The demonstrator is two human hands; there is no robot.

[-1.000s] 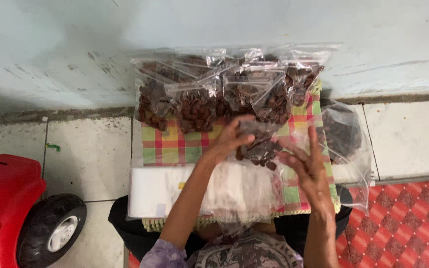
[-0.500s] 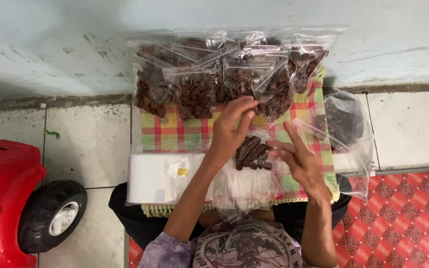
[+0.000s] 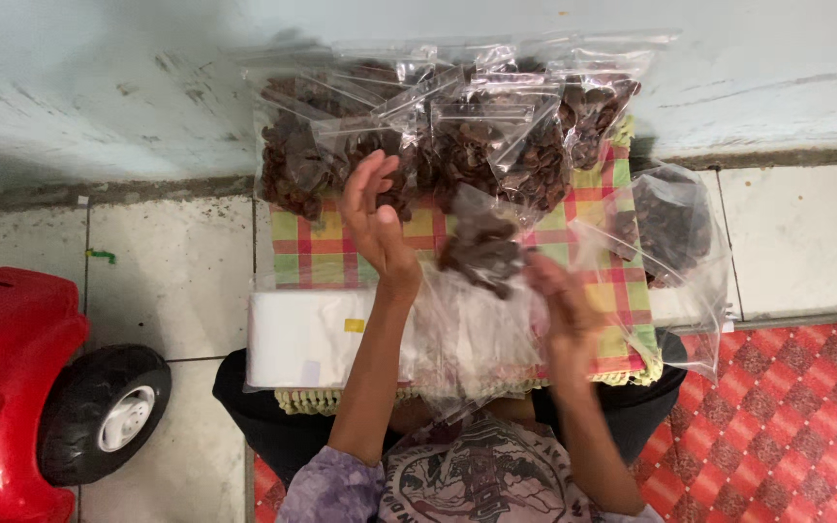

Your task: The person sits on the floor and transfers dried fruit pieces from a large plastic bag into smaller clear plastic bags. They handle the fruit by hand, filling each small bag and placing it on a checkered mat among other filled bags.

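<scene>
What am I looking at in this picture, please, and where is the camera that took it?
The camera sits on a person's head and looks straight down, so the two bare arms are that person's own. There is no machine. A checked cloth lies in front of them, with filled clear bags of dark brown pieces lined up against the wall. The left hand is raised and open above the cloth. The right hand grips a clear bag with some brown pieces inside. A stack of empty bags lies nearer the body. A red toy car stands on the tiled floor to the left.
</scene>
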